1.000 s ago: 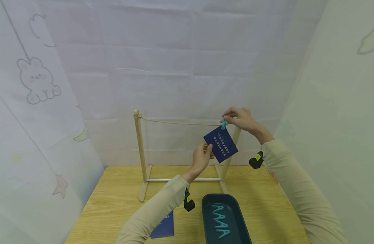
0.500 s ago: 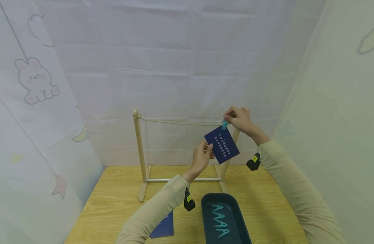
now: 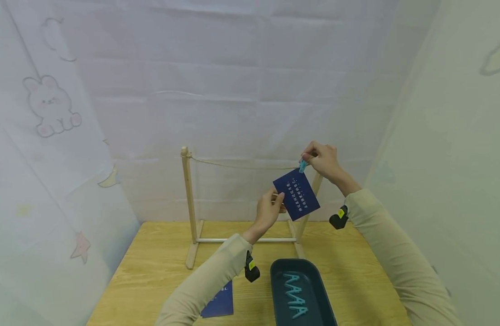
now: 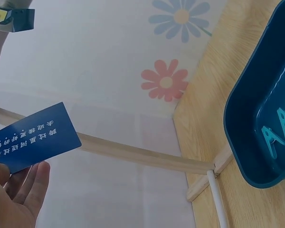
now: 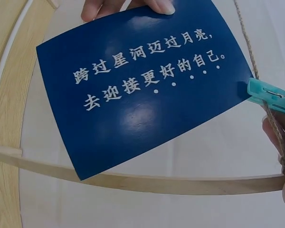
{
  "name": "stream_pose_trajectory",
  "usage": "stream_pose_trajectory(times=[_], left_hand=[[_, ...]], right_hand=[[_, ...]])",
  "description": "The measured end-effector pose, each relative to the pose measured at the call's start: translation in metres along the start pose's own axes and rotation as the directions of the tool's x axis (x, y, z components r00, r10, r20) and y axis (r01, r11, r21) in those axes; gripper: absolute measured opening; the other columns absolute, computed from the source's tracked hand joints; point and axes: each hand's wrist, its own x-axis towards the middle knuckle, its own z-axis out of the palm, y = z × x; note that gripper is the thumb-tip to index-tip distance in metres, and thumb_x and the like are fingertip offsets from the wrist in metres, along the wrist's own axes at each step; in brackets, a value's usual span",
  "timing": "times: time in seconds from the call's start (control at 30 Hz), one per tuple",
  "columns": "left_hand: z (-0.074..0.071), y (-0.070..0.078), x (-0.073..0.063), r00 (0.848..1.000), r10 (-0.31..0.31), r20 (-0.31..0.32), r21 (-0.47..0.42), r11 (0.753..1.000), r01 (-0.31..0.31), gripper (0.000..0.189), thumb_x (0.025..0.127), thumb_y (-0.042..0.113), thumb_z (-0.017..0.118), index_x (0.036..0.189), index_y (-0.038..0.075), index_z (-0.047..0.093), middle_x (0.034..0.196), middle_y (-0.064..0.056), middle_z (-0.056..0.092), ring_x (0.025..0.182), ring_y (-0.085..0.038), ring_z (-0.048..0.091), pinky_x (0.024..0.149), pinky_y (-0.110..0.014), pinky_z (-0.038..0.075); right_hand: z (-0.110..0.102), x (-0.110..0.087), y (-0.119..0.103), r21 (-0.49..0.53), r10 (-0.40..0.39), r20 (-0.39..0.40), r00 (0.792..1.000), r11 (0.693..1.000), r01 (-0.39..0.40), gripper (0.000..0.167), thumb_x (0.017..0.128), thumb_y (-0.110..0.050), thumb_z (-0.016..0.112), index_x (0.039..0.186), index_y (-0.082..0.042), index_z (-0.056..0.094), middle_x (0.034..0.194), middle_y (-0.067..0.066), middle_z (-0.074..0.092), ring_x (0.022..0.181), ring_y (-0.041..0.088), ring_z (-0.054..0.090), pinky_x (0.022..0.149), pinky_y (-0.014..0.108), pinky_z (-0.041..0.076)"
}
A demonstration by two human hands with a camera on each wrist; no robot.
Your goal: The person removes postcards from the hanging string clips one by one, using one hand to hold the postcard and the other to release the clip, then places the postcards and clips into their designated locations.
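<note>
My left hand (image 3: 268,210) pinches the left edge of a dark blue card (image 3: 296,194) printed with white characters. The card hangs tilted, its text facing me. At its upper corner is a turquoise clothespin (image 5: 268,95), whose tail end my right hand (image 3: 321,160) pinches between thumb and fingers. In the right wrist view the clothespin's tip overlaps the card's corner, and the twine (image 5: 247,38) runs across right there. Close by the right hand, the twine's knot meets the wooden post. The left wrist view shows the left fingers (image 4: 35,190) beneath the card.
A wooden stand (image 3: 189,194) holds the twine between two posts. In front of it, a dark teal tray (image 3: 273,290) contains several turquoise clothespins (image 3: 295,296). Another blue card (image 3: 219,303) lies on the wooden table (image 3: 152,271), partly behind the left sleeve.
The right wrist has shifted slightly left, and the clothespin with the card's corner has moved a little to the right. The left hand stays nearly still, holding the card.
</note>
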Motion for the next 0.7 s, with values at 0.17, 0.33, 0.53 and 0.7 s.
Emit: stream_pose_trajectory(times=[0.17,0.33,0.53,0.7], left_hand=[[-0.002,-0.002,-0.002,1.0,0.0,0.004,0.014,1.0,0.0,0.015,0.103,0.008,0.052,0.107,-0.006,0.06,0.09,-0.022,0.067,0.075,-0.039,0.07,0.064,-0.031,0.062],[-0.004,-0.003,-0.002,1.0,-0.007,0.002,0.038,0.999,0.007,0.017,0.104,0.009,0.052,0.109,-0.004,0.061,0.09,-0.022,0.067,0.073,-0.034,0.071,0.064,-0.031,0.062],[-0.008,-0.004,-0.002,1.0,0.015,0.014,0.043,0.999,-0.016,0.018,0.104,0.009,0.051,0.11,-0.006,0.06,0.089,-0.024,0.066,0.074,-0.038,0.07,0.065,-0.036,0.062],[-0.012,-0.008,-0.001,1.0,0.01,0.009,0.059,0.998,-0.01,0.018,0.104,0.009,0.052,0.11,-0.005,0.061,0.09,-0.023,0.067,0.074,-0.04,0.07,0.063,-0.029,0.061]], right_hand=[[-0.006,-0.002,0.0,0.096,0.078,0.02,0.997,0.992,-0.079,0.014,0.102,-0.009,0.056,0.097,0.003,0.06,0.095,0.02,0.071,0.079,0.018,0.067,0.087,0.034,0.053],[-0.01,-0.001,-0.002,0.184,0.111,0.054,0.992,0.976,-0.119,0.016,0.103,-0.009,0.052,0.101,0.007,0.056,0.104,0.029,0.065,0.081,0.016,0.066,0.083,0.034,0.057],[-0.013,0.002,-0.001,0.215,0.082,0.048,0.995,0.972,-0.091,0.017,0.103,-0.007,0.051,0.103,0.01,0.054,0.105,0.031,0.064,0.086,0.015,0.065,0.091,0.043,0.054],[-0.014,0.005,-0.006,0.208,0.074,0.042,0.996,0.975,-0.081,0.018,0.104,-0.009,0.051,0.103,0.009,0.053,0.103,0.028,0.065,0.088,0.015,0.064,0.094,0.036,0.053]])
